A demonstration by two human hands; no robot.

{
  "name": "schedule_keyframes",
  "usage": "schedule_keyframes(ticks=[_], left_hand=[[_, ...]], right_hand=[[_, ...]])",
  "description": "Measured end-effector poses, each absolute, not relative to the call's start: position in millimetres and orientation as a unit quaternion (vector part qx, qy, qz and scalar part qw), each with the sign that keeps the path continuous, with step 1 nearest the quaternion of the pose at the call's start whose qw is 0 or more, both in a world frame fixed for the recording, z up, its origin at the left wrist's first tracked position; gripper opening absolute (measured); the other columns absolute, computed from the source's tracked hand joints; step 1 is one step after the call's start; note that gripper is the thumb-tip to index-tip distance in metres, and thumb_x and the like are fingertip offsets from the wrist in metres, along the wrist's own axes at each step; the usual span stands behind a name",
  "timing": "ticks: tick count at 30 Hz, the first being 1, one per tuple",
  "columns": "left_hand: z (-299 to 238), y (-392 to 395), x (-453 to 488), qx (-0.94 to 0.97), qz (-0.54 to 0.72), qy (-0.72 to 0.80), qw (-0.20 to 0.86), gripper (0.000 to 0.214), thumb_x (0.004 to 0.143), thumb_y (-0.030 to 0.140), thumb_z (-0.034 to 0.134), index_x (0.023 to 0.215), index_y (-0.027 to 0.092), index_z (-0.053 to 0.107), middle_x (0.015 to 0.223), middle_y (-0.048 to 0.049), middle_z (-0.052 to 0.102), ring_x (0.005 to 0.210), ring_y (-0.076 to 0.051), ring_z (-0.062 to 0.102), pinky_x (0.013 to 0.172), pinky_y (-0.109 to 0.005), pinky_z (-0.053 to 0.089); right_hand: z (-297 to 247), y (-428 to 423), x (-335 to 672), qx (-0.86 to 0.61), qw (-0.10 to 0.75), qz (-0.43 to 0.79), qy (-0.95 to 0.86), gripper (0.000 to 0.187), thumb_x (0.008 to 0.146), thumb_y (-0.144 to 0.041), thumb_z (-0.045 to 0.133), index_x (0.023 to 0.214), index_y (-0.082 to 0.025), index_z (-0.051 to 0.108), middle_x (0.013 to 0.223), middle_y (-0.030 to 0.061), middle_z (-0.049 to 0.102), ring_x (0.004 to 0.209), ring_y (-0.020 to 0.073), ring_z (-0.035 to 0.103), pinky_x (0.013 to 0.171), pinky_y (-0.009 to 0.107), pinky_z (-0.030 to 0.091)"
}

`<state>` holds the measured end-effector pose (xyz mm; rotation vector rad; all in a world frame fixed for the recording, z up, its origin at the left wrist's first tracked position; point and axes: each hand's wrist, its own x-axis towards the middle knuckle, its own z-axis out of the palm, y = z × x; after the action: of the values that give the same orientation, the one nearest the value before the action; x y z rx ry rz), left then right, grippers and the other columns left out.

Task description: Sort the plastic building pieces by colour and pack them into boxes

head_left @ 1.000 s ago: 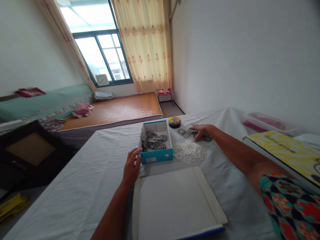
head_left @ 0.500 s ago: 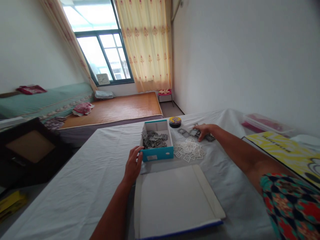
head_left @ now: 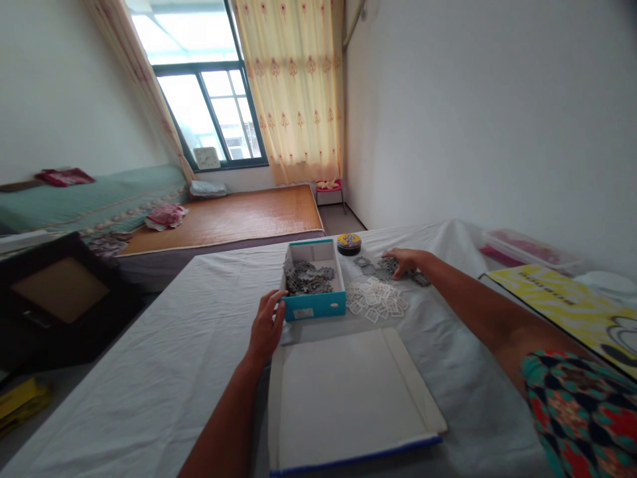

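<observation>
My left hand (head_left: 269,321) rests at the near left corner of a blue box (head_left: 316,306), its fingers curled over the wall. Inside the box lies a heap of grey, notched interlocking pieces (head_left: 309,277). My right hand (head_left: 408,260) reaches over a pile of similar grey pieces (head_left: 386,267) on the cloth, with thumb and fingers around some of them. Between the box and that pile are scattered white square frame-like pieces (head_left: 377,300). Fingertips of the right hand are partly hidden among the grey pieces.
A white box lid (head_left: 348,398) lies inside up nearest me. Behind the loose pieces stands a round yellow and black tin (head_left: 349,244). A yellow patterned board (head_left: 562,299) and a clear plastic box (head_left: 532,251) sit at the right. White cloth (head_left: 164,358) covers the table.
My right hand has shifted slightly left over the grey pile, and the grey pieces under it sit a little differently. The left hand stays at the box corner.
</observation>
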<state>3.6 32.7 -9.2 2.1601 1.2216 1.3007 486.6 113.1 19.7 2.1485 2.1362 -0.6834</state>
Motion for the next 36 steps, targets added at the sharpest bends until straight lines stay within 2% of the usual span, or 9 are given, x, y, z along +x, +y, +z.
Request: schedule_keyframes(ticks=[5, 9, 15, 21, 23, 26, 31, 34, 36], left_hand=[[-9.7, 33.1, 3.3, 0.76, 0.461, 0.429, 0.16, 0.032, 0.095, 0.036, 0.04, 0.119, 0.024, 0.058, 0.127, -0.0085, 0.05, 0.111, -0.019, 0.056, 0.082, -0.031, 0.057], [-10.5, 32.5, 3.0, 0.76, 0.46, 0.428, 0.166, 0.032, 0.096, 0.036, 0.04, 0.119, 0.024, 0.058, 0.127, -0.0085, 0.05, 0.111, -0.018, 0.056, 0.083, -0.031, 0.057], [-11.6, 33.3, 2.5, 0.762, 0.456, 0.425, 0.173, 0.033, 0.096, 0.036, 0.039, 0.121, 0.025, 0.056, 0.129, -0.0086, 0.048, 0.112, -0.019, 0.055, 0.086, -0.033, 0.056], [-11.7, 33.4, 2.8, 0.763, 0.459, 0.421, 0.174, 0.033, 0.096, 0.037, 0.038, 0.121, 0.025, 0.056, 0.127, -0.0086, 0.048, 0.112, -0.019, 0.054, 0.085, -0.034, 0.056], [-10.4, 32.7, 3.4, 0.763, 0.46, 0.421, 0.172, 0.033, 0.096, 0.037, 0.038, 0.12, 0.025, 0.056, 0.127, -0.0086, 0.048, 0.111, -0.019, 0.054, 0.084, -0.034, 0.057], [-7.8, 32.0, 4.8, 0.761, 0.464, 0.421, 0.167, 0.033, 0.095, 0.038, 0.039, 0.119, 0.025, 0.057, 0.126, -0.0088, 0.05, 0.11, -0.02, 0.055, 0.084, -0.034, 0.057], [-7.1, 32.5, 5.7, 0.762, 0.465, 0.42, 0.164, 0.033, 0.095, 0.038, 0.039, 0.118, 0.023, 0.058, 0.126, -0.0093, 0.05, 0.11, -0.02, 0.055, 0.084, -0.034, 0.057], [-8.9, 33.0, 4.3, 0.766, 0.462, 0.416, 0.167, 0.033, 0.095, 0.037, 0.039, 0.12, 0.024, 0.057, 0.127, -0.0091, 0.05, 0.111, -0.019, 0.056, 0.083, -0.033, 0.057], [-10.2, 33.4, 3.1, 0.766, 0.461, 0.414, 0.169, 0.033, 0.095, 0.037, 0.039, 0.121, 0.025, 0.057, 0.127, -0.0089, 0.05, 0.11, -0.019, 0.056, 0.082, -0.033, 0.058]], right_hand=[[31.3, 129.0, 476.7, 0.685, 0.122, -0.194, 0.691, 0.118, 0.022, -0.04, 0.089, 0.134, -0.029, 0.052, 0.139, 0.013, 0.048, 0.121, 0.043, 0.048, 0.095, 0.053, 0.044], [33.9, 128.6, 472.2, 0.691, 0.123, -0.182, 0.689, 0.107, 0.025, -0.043, 0.089, 0.126, -0.026, 0.057, 0.134, 0.014, 0.051, 0.114, 0.0413, 0.054, 0.086, 0.051, 0.049], [31.7, 110.7, 470.7, 0.69, 0.054, -0.196, 0.695, 0.072, 0.039, -0.029, 0.084, 0.108, -0.022, 0.065, 0.123, 0.0144, 0.059, 0.089, 0.034, 0.065, 0.061, 0.039, 0.055], [21.8, 91.1, 477.6, 0.719, -0.002, -0.164, 0.675, 0.063, 0.051, -0.028, 0.077, 0.111, -0.02, 0.062, 0.114, 0.0125, 0.064, 0.082, 0.0296, 0.066, 0.051, 0.033, 0.055], [24.7, 84.4, 484.2, 0.737, -0.054, -0.16, 0.655, 0.059, 0.055, -0.031, 0.075, 0.111, -0.019, 0.06, 0.114, 0.0123, 0.064, 0.081, 0.027, 0.065, 0.049, 0.031, 0.055], [44.2, 79.2, 481.0, 0.742, -0.219, -0.179, 0.608, 0.054, 0.058, -0.038, 0.076, 0.105, -0.018, 0.059, 0.105, 0.0104, 0.065, 0.076, 0.0232, 0.064, 0.049, 0.031, 0.056], [86.4, 87.4, 388.0, 0.552, -0.45, -0.231, 0.663, 0.06, 0.06, -0.056, 0.076, 0.106, -0.023, 0.055, 0.097, 0.0046, 0.065, 0.082, 0.0217, 0.064, 0.065, 0.037, 0.059], [85.4, 99.5, 305.8, 0.48, -0.438, -0.186, 0.737, 0.063, 0.066, -0.064, 0.07, 0.115, -0.027, 0.055, 0.109, 0.0047, 0.064, 0.102, 0.0262, 0.061, 0.088, 0.046, 0.052], [75.4, 109.0, 272.5, 0.469, -0.376, -0.149, 0.785, 0.069, 0.069, -0.068, 0.065, 0.126, -0.031, 0.051, 0.127, 0.0061, 0.058, 0.123, 0.0305, 0.049, 0.105, 0.051, 0.037]])
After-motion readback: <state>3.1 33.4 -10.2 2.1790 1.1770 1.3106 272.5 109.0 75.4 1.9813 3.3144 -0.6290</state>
